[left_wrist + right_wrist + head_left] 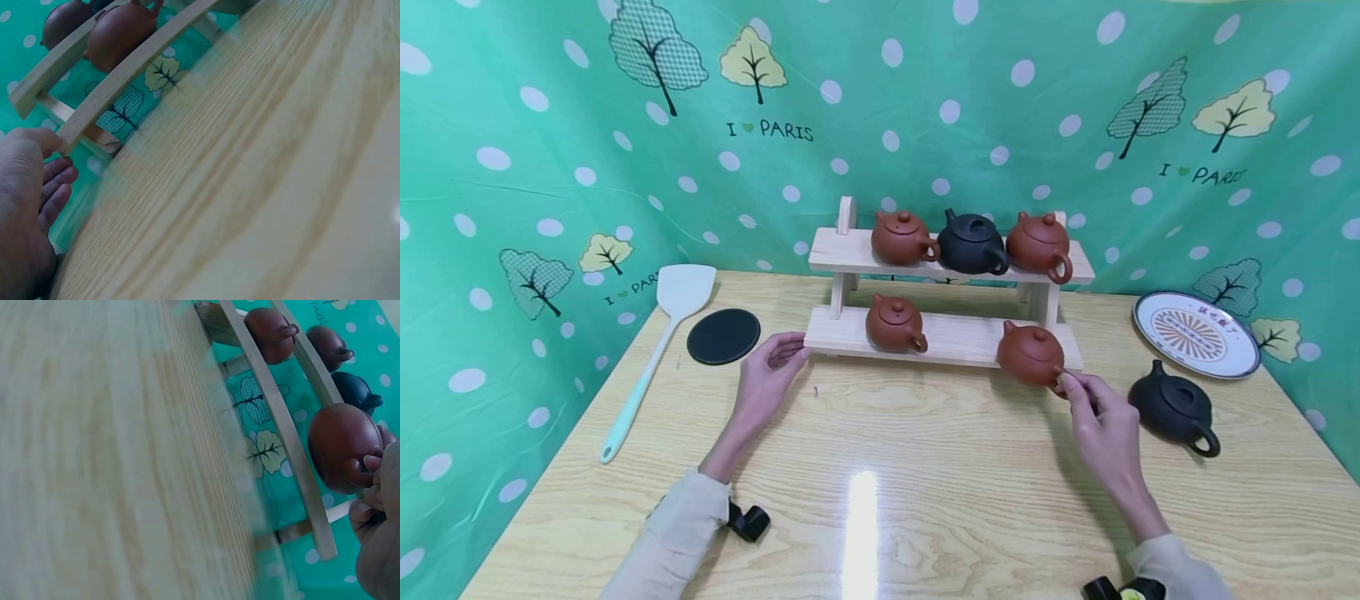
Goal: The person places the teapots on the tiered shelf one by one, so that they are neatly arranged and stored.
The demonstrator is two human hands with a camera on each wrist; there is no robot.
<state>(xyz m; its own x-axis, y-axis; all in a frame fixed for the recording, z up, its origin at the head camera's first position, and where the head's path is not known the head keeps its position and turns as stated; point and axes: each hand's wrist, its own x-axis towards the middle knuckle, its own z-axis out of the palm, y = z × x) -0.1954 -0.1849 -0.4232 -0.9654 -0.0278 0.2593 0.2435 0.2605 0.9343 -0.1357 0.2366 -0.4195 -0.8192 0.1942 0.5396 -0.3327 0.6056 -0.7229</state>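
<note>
Teapot (1027, 360), red-brn, round-bellied, lid w/ knob (1038, 332), R fingers (1093, 387) pinching handle (356, 478), L fingers (784, 340) pinching shelf (958, 337).

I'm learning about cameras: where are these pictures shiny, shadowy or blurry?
Head view: white glare streak on the wooden table, soft shadow beside the right hand; left wrist view: the table's edge smears into the dotted curtain; right wrist view: table's grain looks blurry.

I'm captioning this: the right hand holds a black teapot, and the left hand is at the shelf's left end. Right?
Wrong colour: the head view shows the right hand holding a brown teapot, not black. The left hand is at the left end of the shelf, as you say.
</note>
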